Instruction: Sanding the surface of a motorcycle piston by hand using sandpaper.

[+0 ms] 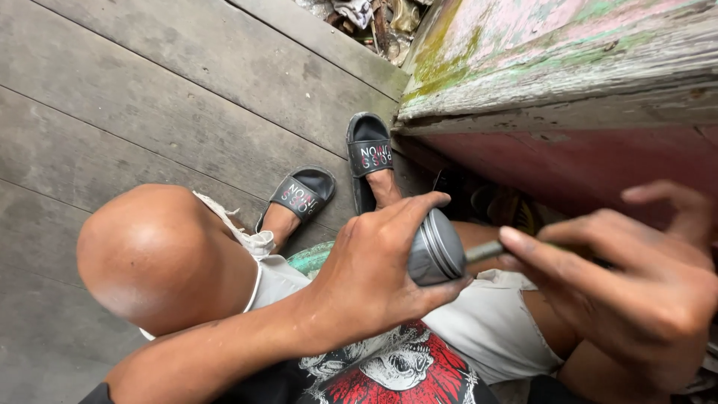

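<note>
two hands are seen from above, held over the lap of a seated person. a small grey cylinder with a ribbed metal cap (432, 248) is gripped in the left hand (372, 271), whose fingers are curled around its body, the thumb laid along the top and the capped end turned toward the right. the right hand (636, 288) is closed loosely around a thin rod-like tool (485, 251), pinched between thumb and forefinger, with its tip touching or entering the centre of the cap; exactly where the tip ends cannot be told, because it is blurred. the cylinder is held just above the pale shorts (490, 322), near the right knee and beside the edge of a weathered painted wooden board (553, 67) that runs across the upper right.

the step in hand is judged to be the working of the tool's tip into the end of the cylinder. for the next move, it is judged that the cylinder would need to be kept steady in the left hand while the tool is guided straight along its axis, so that the tip does not slip off the ribbed cap.

below, black slide sandals (303, 193) are worn on both feet, which rest on grey floor planks (149, 97).
</note>
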